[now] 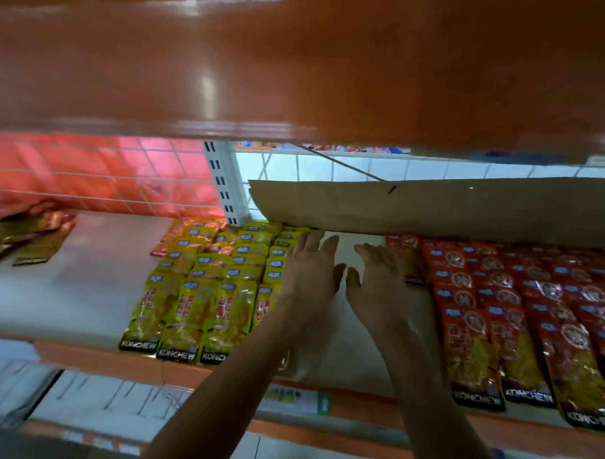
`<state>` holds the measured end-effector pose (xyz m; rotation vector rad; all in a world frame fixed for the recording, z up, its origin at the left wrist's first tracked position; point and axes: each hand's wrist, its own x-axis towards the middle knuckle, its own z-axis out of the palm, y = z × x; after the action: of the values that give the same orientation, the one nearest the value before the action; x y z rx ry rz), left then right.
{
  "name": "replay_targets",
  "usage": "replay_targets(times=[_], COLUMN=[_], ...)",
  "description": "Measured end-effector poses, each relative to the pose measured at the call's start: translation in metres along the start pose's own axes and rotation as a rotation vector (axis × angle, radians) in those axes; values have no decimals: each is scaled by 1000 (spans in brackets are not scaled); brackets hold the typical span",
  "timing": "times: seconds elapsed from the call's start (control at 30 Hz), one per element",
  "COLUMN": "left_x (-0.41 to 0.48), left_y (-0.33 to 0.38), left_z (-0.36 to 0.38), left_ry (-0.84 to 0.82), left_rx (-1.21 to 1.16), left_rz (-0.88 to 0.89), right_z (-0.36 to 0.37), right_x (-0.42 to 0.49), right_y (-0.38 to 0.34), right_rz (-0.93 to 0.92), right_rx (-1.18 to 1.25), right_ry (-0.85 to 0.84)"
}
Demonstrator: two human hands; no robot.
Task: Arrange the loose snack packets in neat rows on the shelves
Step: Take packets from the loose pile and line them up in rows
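left grip [310,269], right grip [378,278] both flat, fingers straight (empty); two blocks: yellow packets [203,277], red packets [518,305]

One view only: head cam, wide-angle, edges bent. Faces fwd & slightly down into the white shelf [86,290], close up, tucked under the orange upper shelf [299,74] filling the top third. Left hand [310,270] & right hand [378,276] enter from bottom centre.

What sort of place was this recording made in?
Most likely a shop aisle: a display shelf with an orange front edge, identical yellow snack packets and red snack packets laid in rows, and a price label on the shelf's edge.
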<state>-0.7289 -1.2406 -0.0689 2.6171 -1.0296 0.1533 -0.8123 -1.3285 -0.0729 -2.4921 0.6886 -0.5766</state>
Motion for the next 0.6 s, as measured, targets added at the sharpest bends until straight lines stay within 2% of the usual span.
replay_targets(times=[0.13, 0.3, 0.6], left_x=[-16, -36, -67], left_y=[-47, -116, -278], left_z=[-23, -48, -97], left_ry=[50, 92, 113], left_rx=[45, 39, 96], left_rz=[-78, -183, -319], right_z=[24, 61, 171], right_x=[2, 4, -5], right_y=[-44, -109, -252], right_rz=[-102, -202, -274], right_rx=[8, 40, 50], right_ry=[-60, -52, -131])
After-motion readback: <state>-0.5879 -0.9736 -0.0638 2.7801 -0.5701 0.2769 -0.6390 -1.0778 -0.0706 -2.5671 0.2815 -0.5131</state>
